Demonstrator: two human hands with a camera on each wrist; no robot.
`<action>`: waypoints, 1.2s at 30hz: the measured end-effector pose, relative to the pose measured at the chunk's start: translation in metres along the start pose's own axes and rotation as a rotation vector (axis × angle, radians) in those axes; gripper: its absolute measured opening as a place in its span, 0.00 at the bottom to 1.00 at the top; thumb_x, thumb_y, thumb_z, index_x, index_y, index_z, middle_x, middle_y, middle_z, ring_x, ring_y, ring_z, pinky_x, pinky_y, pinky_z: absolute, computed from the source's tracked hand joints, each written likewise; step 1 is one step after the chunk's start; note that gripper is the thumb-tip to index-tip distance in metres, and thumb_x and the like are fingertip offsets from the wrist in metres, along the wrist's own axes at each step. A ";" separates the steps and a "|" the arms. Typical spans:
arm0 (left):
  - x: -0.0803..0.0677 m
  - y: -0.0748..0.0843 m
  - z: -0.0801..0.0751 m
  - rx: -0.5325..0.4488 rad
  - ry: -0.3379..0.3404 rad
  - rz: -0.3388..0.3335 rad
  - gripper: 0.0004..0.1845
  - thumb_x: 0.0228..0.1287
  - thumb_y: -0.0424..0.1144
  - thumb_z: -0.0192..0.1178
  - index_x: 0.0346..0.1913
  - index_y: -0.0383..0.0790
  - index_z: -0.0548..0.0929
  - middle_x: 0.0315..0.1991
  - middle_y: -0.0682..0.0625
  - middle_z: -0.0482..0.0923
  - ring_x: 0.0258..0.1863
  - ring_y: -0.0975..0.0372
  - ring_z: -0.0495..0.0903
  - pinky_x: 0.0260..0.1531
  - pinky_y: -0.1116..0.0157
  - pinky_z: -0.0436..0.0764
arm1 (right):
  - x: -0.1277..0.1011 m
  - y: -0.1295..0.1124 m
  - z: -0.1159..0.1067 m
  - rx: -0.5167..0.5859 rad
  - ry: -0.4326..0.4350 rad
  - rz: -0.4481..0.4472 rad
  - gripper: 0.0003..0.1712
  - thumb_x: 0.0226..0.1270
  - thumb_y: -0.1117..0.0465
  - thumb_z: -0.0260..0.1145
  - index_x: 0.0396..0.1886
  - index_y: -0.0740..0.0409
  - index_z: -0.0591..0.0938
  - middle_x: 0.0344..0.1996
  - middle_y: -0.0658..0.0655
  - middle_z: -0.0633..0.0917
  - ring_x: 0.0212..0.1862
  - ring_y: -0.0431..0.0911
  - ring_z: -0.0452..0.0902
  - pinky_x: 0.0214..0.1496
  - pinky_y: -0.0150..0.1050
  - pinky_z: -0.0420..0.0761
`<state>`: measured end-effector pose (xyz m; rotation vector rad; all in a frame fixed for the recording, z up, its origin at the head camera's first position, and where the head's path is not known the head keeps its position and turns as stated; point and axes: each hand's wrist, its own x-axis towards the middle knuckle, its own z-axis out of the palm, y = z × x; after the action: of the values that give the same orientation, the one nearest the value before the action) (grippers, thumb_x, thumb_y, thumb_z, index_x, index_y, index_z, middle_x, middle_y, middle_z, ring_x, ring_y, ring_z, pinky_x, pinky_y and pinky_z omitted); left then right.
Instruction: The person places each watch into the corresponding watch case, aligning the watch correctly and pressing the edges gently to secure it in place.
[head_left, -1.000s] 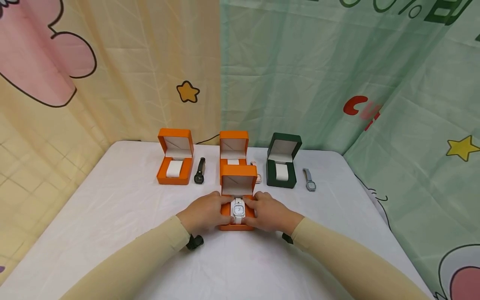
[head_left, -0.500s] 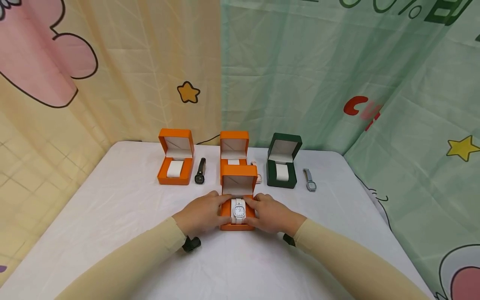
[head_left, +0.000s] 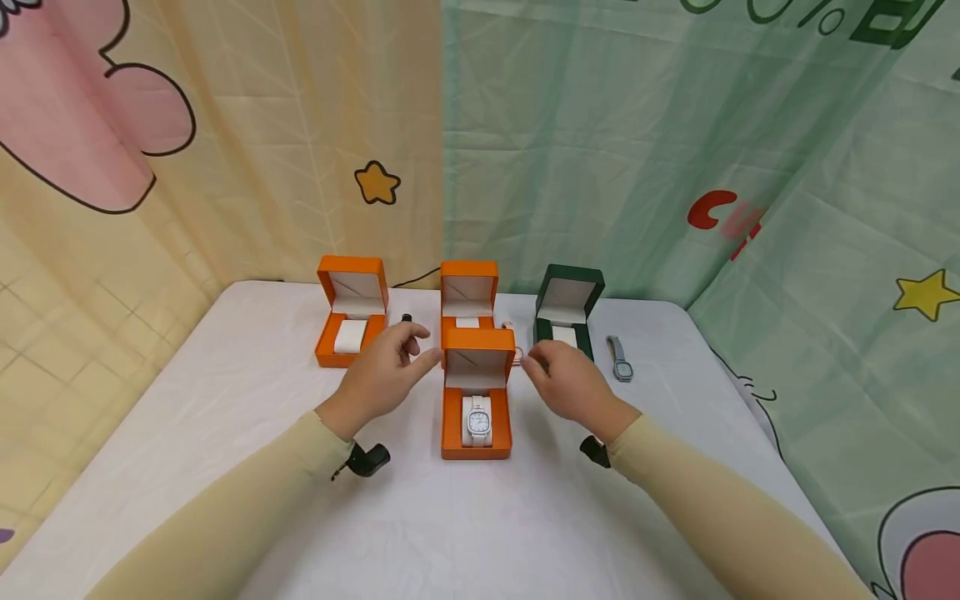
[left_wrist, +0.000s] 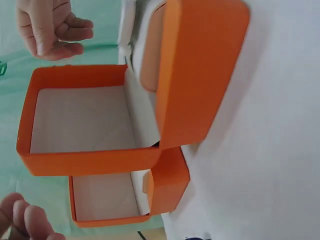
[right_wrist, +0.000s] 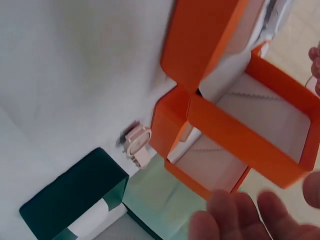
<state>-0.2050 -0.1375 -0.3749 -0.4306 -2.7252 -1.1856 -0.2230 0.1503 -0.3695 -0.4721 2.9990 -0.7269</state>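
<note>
A white wristwatch (head_left: 478, 422) sits in the front orange watch box (head_left: 476, 453), whose lid (head_left: 478, 337) stands raised. My left hand (head_left: 377, 375) is in the air to the left of that lid, fingers bent loosely and holding nothing. On the lid's other side my right hand (head_left: 572, 385) hovers with relaxed fingers, also holding nothing. In the left wrist view, the box's side wall (left_wrist: 205, 70) faces the camera, with the lid spread between both hands. The right wrist view shows fingertips (right_wrist: 222, 205) close by the lid's edge.
Behind stand two more raised-lid orange boxes, one at left (head_left: 352, 358) and one mid-back (head_left: 468, 271), plus a dark green box (head_left: 570, 275). A blue-grey watch (head_left: 621, 362) lies at right. A pink watch (right_wrist: 137, 142) lies beside the mid-back box. My left hand mostly hides a black watch (head_left: 407, 317).
Both hands have let go of the white watch and box, moving apart and away from me to either side of the lid. The watch stays in the box.
</note>
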 end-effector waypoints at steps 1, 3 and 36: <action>0.004 0.000 -0.001 -0.013 0.002 -0.021 0.25 0.76 0.54 0.63 0.65 0.41 0.79 0.47 0.47 0.77 0.41 0.55 0.75 0.39 0.60 0.77 | 0.004 0.001 -0.002 0.040 0.033 0.006 0.21 0.84 0.48 0.57 0.59 0.59 0.83 0.49 0.56 0.87 0.44 0.49 0.81 0.50 0.46 0.88; 0.013 0.000 0.000 -0.022 -0.011 -0.062 0.29 0.77 0.57 0.60 0.70 0.42 0.76 0.53 0.45 0.79 0.45 0.53 0.77 0.44 0.58 0.80 | 0.013 0.001 -0.005 0.118 0.064 0.008 0.24 0.85 0.48 0.55 0.67 0.58 0.79 0.53 0.58 0.86 0.45 0.50 0.80 0.50 0.47 0.88; 0.038 -0.002 0.012 -0.142 -0.189 -0.249 0.28 0.75 0.64 0.58 0.67 0.53 0.84 0.57 0.50 0.84 0.49 0.53 0.82 0.48 0.56 0.81 | 0.044 0.003 -0.002 0.473 -0.193 0.091 0.29 0.84 0.43 0.55 0.75 0.51 0.77 0.77 0.52 0.75 0.54 0.52 0.82 0.63 0.49 0.85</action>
<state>-0.2418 -0.1221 -0.3754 -0.2335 -2.9343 -1.4775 -0.2661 0.1406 -0.3668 -0.3529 2.5326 -1.2511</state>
